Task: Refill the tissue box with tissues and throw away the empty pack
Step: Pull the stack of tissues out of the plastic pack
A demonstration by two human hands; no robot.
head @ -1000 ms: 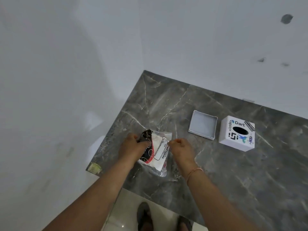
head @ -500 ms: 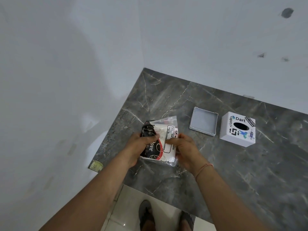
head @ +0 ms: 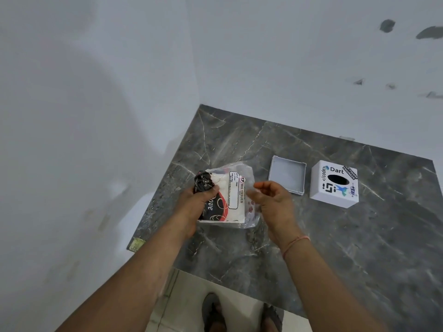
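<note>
While the left hand grips the tissue pack above the counter, the right hand hovers beside its wrapper, fingers loosely curled, holding nothing. Opening seems the step in hand; next, tear the film. The pack reads "BIG TISSUES"; the box, base off, reads "Dart".

Right hand now off pack
</note>
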